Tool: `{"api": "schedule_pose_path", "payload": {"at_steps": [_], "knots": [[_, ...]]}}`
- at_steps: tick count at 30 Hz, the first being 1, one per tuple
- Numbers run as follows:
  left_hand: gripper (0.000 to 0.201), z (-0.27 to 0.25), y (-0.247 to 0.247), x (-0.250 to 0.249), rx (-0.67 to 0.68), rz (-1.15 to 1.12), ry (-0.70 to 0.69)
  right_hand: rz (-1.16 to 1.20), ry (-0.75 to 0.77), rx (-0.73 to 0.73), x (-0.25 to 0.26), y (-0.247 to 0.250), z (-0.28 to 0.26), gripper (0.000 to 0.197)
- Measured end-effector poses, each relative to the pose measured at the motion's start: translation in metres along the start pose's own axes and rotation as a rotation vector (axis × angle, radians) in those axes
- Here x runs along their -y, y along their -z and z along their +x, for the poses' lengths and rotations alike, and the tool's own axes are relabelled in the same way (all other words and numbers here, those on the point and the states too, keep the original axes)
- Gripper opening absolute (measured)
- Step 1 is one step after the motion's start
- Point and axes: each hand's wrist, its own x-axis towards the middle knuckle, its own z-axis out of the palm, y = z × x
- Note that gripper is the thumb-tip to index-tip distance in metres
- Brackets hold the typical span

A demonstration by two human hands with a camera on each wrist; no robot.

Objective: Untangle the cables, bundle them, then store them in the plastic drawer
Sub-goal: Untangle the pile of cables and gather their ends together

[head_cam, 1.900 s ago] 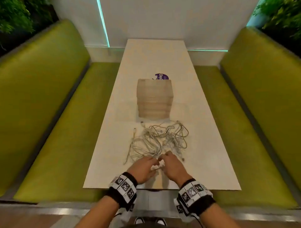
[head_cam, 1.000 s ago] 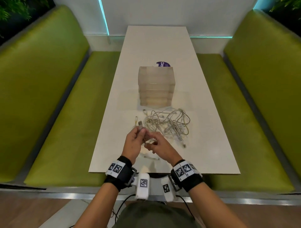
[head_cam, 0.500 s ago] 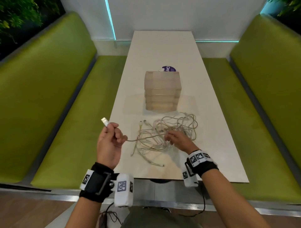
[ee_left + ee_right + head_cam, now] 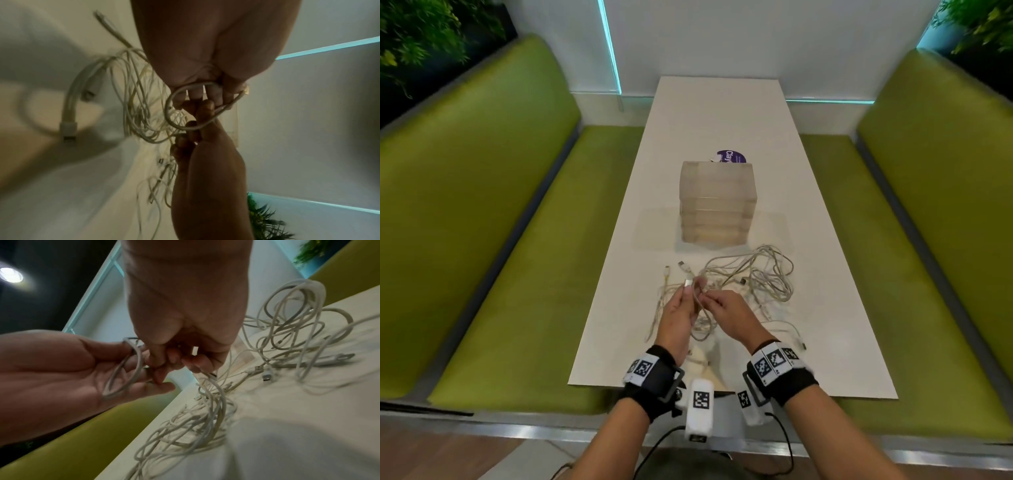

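Head view: left hand [image 4: 678, 313] gripped thin white cable loop [image 4: 697, 308] w/ silver USB plug at its fingertips; right hand [image 4: 729, 313] pinched same cable. Tangled white cable pile [image 4: 753, 277] lay at 1 o'clock of hands on long white table [image 4: 722, 116]; translucent plastic drawer unit [image 4: 716, 202] at 12, closed

Left wrist view: loop [image 4: 197, 107] hung from curled fingers [image 4: 193, 95]

Right wrist view: thumb & fingers [image 4: 174, 356] clamped cable on left palm [image 4: 61, 374]
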Motion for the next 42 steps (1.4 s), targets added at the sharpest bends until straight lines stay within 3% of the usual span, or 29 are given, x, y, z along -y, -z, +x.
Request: {"api": "schedule_pose_path", "payload": {"at_steps": [8, 12, 17, 20, 23, 27, 30, 36, 39, 42], "knots": [[0.037, 0.009, -0.002, -0.005, -0.092, 0.053, 0.006, -0.089, 0.019, 0.058, 0.012, -0.003, -0.005, 0.025], [0.035, 0.007, 0.003, -0.037, -0.053, -0.216, -0.016, -0.150, -0.024, 0.096, -0.002, 0.005, 0.004, 0.020], [0.031, -0.004, 0.034, -0.105, -0.088, -0.461, -0.167, -0.095, -0.183, -0.046, -0.035, 0.040, 0.008, 0.028], [0.029, -0.001, 0.057, -0.112, -0.176, -0.298, -0.204, -0.072, -0.206, -0.067, -0.027, 0.053, 0.009, 0.030], [0.038, 0.003, 0.058, -0.084, -0.208, 0.089, -0.145, -0.075, -0.149, -0.099, -0.010, 0.050, 0.012, 0.033], [0.035, 0.006, 0.028, -0.040, -0.030, 0.558, -0.023, -0.164, -0.064, -0.025, 0.002, 0.030, 0.020, 0.029], [0.032, 0.012, 0.006, -0.017, 0.080, 0.698, -0.014, -0.288, -0.033, 0.044, 0.009, 0.018, 0.021, 0.020], [0.025, 0.005, 0.003, -0.024, -0.005, 0.541, -0.134, -0.336, -0.034, 0.028, 0.006, 0.017, 0.024, 0.024], [0.033, -0.005, 0.017, -0.043, 0.004, 0.366, -0.150, -0.299, -0.062, -0.015, -0.010, 0.027, 0.025, 0.020], [0.042, -0.010, 0.037, -0.068, -0.107, 0.118, -0.162, -0.180, -0.123, -0.032, -0.023, 0.039, 0.023, 0.021]]}}
